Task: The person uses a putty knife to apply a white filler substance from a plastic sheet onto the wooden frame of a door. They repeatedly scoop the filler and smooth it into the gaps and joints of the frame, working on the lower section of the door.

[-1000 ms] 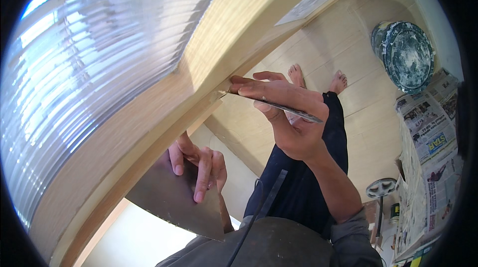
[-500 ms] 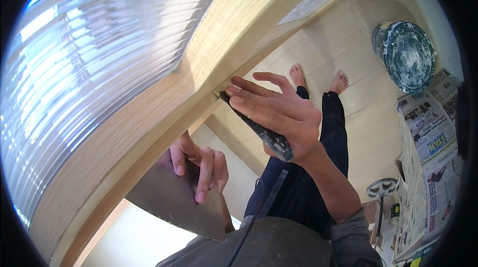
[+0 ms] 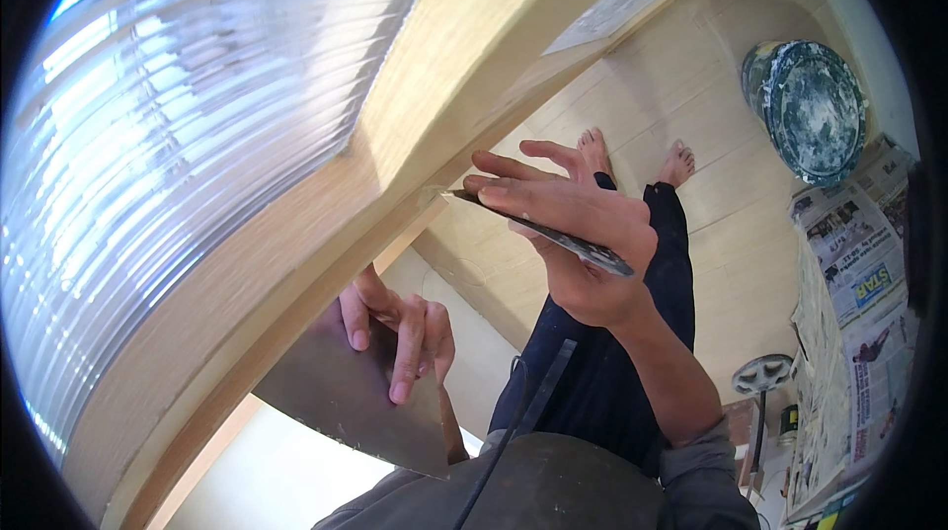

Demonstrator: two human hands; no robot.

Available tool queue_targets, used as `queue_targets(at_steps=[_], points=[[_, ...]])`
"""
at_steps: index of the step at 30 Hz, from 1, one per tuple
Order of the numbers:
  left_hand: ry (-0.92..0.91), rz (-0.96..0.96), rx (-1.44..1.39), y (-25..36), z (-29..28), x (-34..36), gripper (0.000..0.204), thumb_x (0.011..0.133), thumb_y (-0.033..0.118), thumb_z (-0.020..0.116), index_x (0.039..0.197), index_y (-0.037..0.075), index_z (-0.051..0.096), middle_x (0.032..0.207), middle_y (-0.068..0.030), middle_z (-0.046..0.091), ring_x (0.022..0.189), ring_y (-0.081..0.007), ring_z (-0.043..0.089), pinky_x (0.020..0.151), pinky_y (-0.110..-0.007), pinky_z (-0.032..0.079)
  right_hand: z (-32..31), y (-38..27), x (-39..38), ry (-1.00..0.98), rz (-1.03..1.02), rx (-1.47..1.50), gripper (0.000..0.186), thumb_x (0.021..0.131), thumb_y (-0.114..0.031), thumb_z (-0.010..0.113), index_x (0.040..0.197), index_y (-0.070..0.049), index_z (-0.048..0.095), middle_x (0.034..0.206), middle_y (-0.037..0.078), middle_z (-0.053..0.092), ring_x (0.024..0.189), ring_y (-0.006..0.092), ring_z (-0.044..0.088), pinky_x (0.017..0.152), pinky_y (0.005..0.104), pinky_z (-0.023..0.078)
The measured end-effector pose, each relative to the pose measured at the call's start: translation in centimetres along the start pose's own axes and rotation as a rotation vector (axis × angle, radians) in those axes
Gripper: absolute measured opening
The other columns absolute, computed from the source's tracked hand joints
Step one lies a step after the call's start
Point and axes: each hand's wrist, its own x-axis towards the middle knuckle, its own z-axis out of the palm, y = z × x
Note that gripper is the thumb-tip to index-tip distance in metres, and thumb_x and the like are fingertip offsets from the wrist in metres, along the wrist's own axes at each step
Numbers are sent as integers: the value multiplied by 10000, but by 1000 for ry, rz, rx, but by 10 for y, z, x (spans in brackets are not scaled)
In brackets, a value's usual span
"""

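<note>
And here the right hand (image 3: 588,219) is clamped on a dark scraper (image 3: 597,256), fingers stretched flat along the top, thumb tucked beneath, the blade slanting down toward the palm. Its front edge sits right at the rim of the pale wooden frame (image 3: 267,244), though whether it actually touches is hard to make out. Over to the left hand (image 3: 410,325), apart from its partner and lower down: its fingers bend over a broad, grey metal plate (image 3: 346,387), gripping it just below the frame, face up, crumbs dotting its curved edge. Above them, the ribbed clear panel (image 3: 197,135) gleams inside the wood. Two bare feet (image 3: 677,164) stand on the tan floor (image 3: 741,234), and off to the right a paste-smeared, dark green container (image 3: 815,115) stands near spread newspaper (image 3: 859,234), pale smears running along the paper's left side.
</note>
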Motion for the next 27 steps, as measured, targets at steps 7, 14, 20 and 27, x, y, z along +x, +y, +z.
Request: queue_targets(at_steps=[7, 14, 20, 27], points=[[91, 52, 63, 1, 10, -3, 217, 1020, 248, 343, 893, 123, 468, 1531, -15, 322, 521, -133, 674, 418, -207, 387, 4, -1, 8, -1, -16, -50, 494, 637, 91, 568, 1088, -63, 699, 1095, 94, 704, 1134, 225, 628, 980, 430, 394], [67, 46, 34, -2, 7, -1, 191, 1007, 239, 375, 886, 116, 457, 1536, 0, 313, 525, -147, 676, 425, -216, 404, 10, -4, 8, 50, 3, -16, 454, 641, 90, 577, 1048, -64, 708, 1041, 64, 720, 955, 189, 681, 892, 376, 427], [70, 22, 34, 3, 7, -2, 189, 1003, 239, 375, 886, 113, 451, 1539, -11, 302, 530, -146, 677, 418, -213, 405, 0, -15, 13, 30, 3, -16, 414, 655, 85, 596, 1028, -53, 712, 1005, 63, 724, 910, 186, 685, 867, 347, 438], [96, 32, 51, 3, 9, -4, 182, 1006, 231, 366, 891, 116, 449, 1542, -25, 293, 532, -142, 677, 416, -213, 404, 5, -8, 16, 59, -3, -74, 227, 777, 71, 633, 969, -14, 719, 964, 110, 728, 937, 221, 674, 871, 345, 454]])
